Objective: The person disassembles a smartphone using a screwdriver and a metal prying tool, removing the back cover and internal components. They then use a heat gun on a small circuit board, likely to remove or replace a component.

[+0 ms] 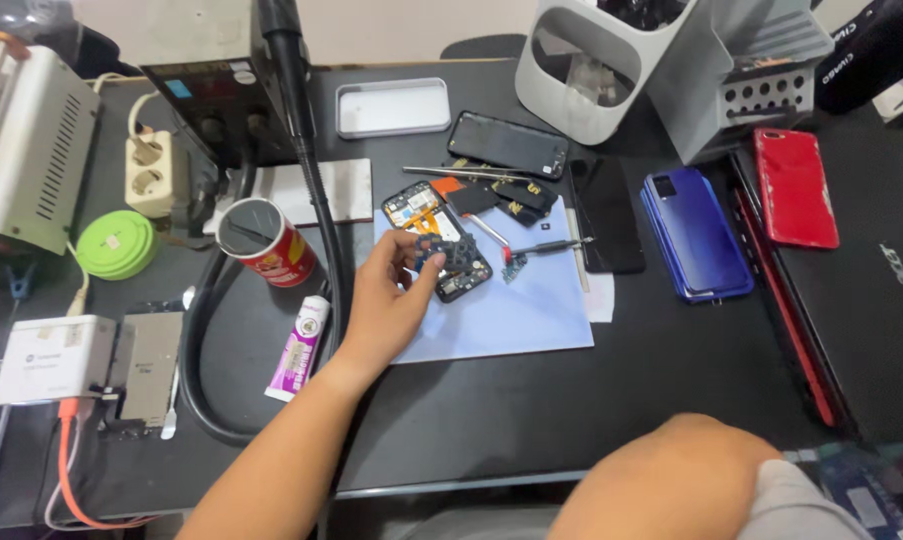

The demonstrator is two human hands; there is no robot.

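Observation:
My left hand reaches in from the lower left over a pale blue work mat. Its thumb and fingertips pinch a small black cover piece at the lower end of an opened phone, whose orange and dark inner parts lie exposed. A thin screwdriver lies just right of the phone, and long metal tweezers lie above it. My right hand is out of view; only a bare arm and white sleeve show at the bottom right.
A black phone, a blue phone, a red phone and a dark laptop lie to the right. A red cup, a glue tube, a black hose and a green tape roll sit to the left.

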